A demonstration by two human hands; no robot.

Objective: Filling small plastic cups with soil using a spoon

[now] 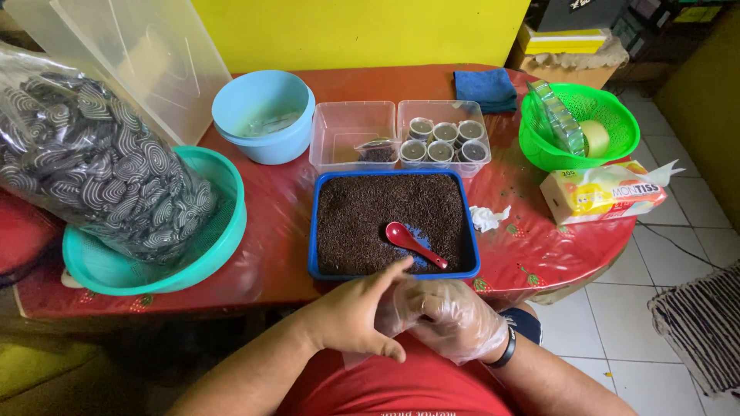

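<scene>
Bare left hand (356, 314) pinched cuff of thin plastic glove (455, 320) on right hand (451, 317), gloved fingers loosely curled, near table edge (262, 296). Glove looked flimsy, slippery; best gripped at cuff.

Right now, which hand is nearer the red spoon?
Right. The gloved right hand sits just below the red spoon; the bare left hand is lower left of it, gripping the glove.

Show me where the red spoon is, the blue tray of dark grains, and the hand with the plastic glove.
red spoon (414, 243), head view, on the handle near the bowl.
blue tray (312, 231), head view, on its left rim.
gloved right hand (455, 316), head view, on the back of the hand.
</scene>
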